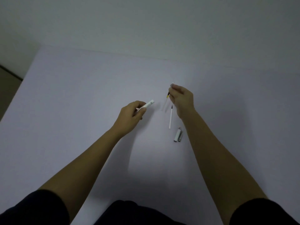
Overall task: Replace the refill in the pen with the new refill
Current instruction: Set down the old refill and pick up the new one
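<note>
My left hand [132, 113] is closed around a white pen barrel [149, 104], whose open end sticks out up and to the right. My right hand [181, 99] pinches a thin clear refill [165, 102] with a yellow and black band near its tip; it hangs slanted above the table. A second refill [170, 118], white with a dark tip, lies on the table just below my right hand. The white pen cap with its clip [178, 135] lies a little nearer to me, beside my right forearm.
A pale table [81, 95] fills the view, with its left edge dropping to a dark floor [8, 85]. A plain wall [146, 21] stands behind the far edge.
</note>
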A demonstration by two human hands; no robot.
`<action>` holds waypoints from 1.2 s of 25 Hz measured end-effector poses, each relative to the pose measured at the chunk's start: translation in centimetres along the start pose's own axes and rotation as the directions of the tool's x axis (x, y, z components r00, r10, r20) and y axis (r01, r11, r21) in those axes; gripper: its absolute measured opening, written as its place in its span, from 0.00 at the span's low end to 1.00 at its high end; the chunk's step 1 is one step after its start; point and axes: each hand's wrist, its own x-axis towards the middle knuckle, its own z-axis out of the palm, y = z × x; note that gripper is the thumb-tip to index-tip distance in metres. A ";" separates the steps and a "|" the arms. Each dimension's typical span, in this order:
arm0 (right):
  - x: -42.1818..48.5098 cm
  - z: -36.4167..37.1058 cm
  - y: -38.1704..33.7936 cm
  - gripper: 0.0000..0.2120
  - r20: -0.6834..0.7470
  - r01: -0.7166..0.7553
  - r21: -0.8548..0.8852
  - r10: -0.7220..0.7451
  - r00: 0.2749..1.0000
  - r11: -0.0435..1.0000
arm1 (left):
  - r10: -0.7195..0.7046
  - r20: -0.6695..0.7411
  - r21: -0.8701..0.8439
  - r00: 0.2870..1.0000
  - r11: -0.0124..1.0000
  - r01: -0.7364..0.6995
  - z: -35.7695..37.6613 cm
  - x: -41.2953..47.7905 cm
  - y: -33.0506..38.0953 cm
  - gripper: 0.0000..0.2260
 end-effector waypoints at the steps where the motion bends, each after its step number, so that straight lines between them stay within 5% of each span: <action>1: -0.6 -0.7 -0.8 0.05 0.007 0.003 0.104 -0.004 1.000 0.995 | -0.002 -0.027 -0.050 1.000 0.999 0.001 0.0 -0.4 0.3 0.06; 9: -5.4 -4.0 -4.9 0.05 -0.045 0.116 0.391 -0.107 0.993 0.913 | 0.007 -0.121 -0.132 0.993 0.991 -0.023 0.4 -1.8 3.4 0.06; 19: -7.8 -4.2 -5.9 0.05 -0.006 0.151 0.419 -0.164 0.986 0.895 | 0.078 -0.072 -0.144 0.994 0.986 -0.088 -0.1 -2.9 6.0 0.07; 30: -9.5 -3.9 -5.6 0.01 0.113 0.068 0.249 -0.099 0.989 0.966 | 0.078 -0.131 -0.184 0.988 0.978 -0.102 0.0 -3.0 7.1 0.06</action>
